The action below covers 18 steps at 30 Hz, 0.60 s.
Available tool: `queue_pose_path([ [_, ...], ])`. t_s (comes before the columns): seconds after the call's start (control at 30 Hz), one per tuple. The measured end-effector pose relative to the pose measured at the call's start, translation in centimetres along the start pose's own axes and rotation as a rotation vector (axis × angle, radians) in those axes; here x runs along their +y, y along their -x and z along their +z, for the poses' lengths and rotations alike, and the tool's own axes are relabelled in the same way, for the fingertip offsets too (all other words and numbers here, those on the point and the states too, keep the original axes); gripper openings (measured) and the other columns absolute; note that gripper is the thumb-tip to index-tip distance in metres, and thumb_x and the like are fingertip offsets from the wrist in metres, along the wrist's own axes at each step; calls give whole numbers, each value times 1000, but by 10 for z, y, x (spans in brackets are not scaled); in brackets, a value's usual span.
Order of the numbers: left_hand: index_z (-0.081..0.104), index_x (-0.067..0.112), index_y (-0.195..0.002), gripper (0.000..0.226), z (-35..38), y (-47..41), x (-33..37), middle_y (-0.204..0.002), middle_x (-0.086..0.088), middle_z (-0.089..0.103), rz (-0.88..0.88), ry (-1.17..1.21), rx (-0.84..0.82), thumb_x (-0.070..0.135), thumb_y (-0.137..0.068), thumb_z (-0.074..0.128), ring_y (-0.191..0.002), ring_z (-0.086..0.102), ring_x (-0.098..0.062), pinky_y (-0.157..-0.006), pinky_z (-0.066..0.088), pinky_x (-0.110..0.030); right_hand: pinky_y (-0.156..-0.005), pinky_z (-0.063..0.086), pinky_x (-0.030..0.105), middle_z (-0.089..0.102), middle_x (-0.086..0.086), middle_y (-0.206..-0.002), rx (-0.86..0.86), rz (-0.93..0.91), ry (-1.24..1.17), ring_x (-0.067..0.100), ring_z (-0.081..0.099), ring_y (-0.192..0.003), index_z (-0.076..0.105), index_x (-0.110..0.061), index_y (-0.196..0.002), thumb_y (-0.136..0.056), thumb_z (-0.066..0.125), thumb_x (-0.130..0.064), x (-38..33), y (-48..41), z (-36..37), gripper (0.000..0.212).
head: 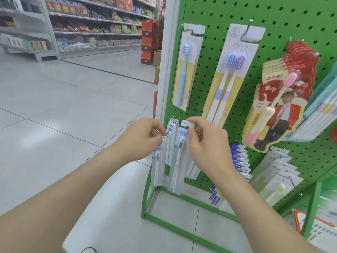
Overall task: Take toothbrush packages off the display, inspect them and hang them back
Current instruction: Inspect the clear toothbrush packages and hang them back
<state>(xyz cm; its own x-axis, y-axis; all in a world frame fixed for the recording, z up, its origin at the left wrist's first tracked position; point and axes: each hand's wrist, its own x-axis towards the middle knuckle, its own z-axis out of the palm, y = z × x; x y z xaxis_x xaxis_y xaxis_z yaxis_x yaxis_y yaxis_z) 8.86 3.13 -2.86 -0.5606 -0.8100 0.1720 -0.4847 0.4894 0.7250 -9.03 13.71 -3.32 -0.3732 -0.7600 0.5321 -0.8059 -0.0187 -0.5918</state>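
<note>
Two hands at frame centre. Right hand (206, 143) pinches the top tab of a toothbrush package (177, 161) (tab marked NEW), just right of the hook (169, 129) on the green pegboard (273, 15). Package long axis vertical, brush head up, handle down. Left hand (144, 137): fingers curled, pinching the hook's tip.
</note>
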Motion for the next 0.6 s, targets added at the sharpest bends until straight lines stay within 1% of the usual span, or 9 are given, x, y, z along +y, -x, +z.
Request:
queue_pose_path([
  [0.03, 69, 29, -105, 27, 1, -2, -4, -86, 8, 75, 23, -133, 49, 11, -96, 51, -75, 70, -16, -63, 55, -33, -69, 56, 38, 67, -8, -75, -34, -7, 83, 18, 64, -75, 68, -30, -127, -105, 58, -20, 3, -1, 4, 27],
  [0.07, 66, 30, -114, 26, 4, -4, -8, -94, 11, 72, 36, -249, 64, 15, -97, 51, -81, 68, -16, -68, 56, -35, -70, 57, 42, 69, -4, -79, -72, -11, 155, 24, 65, -78, 68, -29, -128, -105, 57, -20, 6, -2, 9, 27],
  [0.1, 61, 30, -125, 29, 7, -6, -11, -109, 12, 69, 45, -338, 44, 20, -99, 52, -91, 66, -17, -78, 57, -40, -70, 58, 44, 69, 0, -79, -105, -10, 202, 27, 65, -79, 68, -26, -127, -104, 57, -19, 10, -4, 13, 27],
  [0.17, 45, 24, -149, 48, 14, -10, -16, -141, 3, 54, 56, -403, -65, 28, -102, 53, -119, 59, -25, -99, 52, -45, -72, 59, 45, 70, 4, -78, -157, -2, 244, 30, 66, -82, 69, -22, -125, -103, 59, -16, 15, -9, 23, 25],
  [0.23, 31, 19, -161, 64, 18, -12, -16, -159, -2, 39, 75, -378, -187, 26, -101, 54, -141, 46, -27, -113, 41, -38, -75, 58, 46, 72, 5, -83, -197, 4, 250, 30, 66, -89, 64, -21, -130, -101, 62, -12, 17, -12, 32, 30],
  [0.3, 24, 16, -166, 72, 20, -16, -15, -169, -2, 31, 75, -334, -261, 23, -101, 55, -154, 32, -21, -114, 29, -26, -74, 57, 48, 69, 7, -85, -223, 4, 258, 32, 62, -90, 58, -21, -129, -102, 61, -13, 19, -16, 41, 28],
  [0.37, 30, 16, -165, 69, 21, -20, -16, -167, -2, 37, 45, -299, -266, 23, -101, 57, -153, 32, -20, -110, 30, -24, -74, 56, 50, 67, 10, -89, -244, 0, 275, 35, 60, -90, 56, -22, -126, -102, 60, -11, 20, -21, 51, 27],
  [0.47, 46, 16, -153, 56, 23, -27, -22, -151, -4, 55, 48, -253, -176, 21, -98, 60, -138, 49, -22, -100, 38, -25, -77, 57, 50, 69, 12, -97, -268, 2, 302, 36, 60, -95, 59, -25, -129, -101, 59, -9, 22, -28, 62, 32],
  [0.6, 45, 17, -150, 54, 25, -31, -31, -145, -3, 57, 21, -175, -149, 21, -98, 61, -131, 54, -22, -105, 47, -34, -74, 58, 47, 70, 12, -97, -265, 20, 267, 35, 62, -96, 66, -27, -127, -103, 61, -15, 25, -35, 69, 28],
])
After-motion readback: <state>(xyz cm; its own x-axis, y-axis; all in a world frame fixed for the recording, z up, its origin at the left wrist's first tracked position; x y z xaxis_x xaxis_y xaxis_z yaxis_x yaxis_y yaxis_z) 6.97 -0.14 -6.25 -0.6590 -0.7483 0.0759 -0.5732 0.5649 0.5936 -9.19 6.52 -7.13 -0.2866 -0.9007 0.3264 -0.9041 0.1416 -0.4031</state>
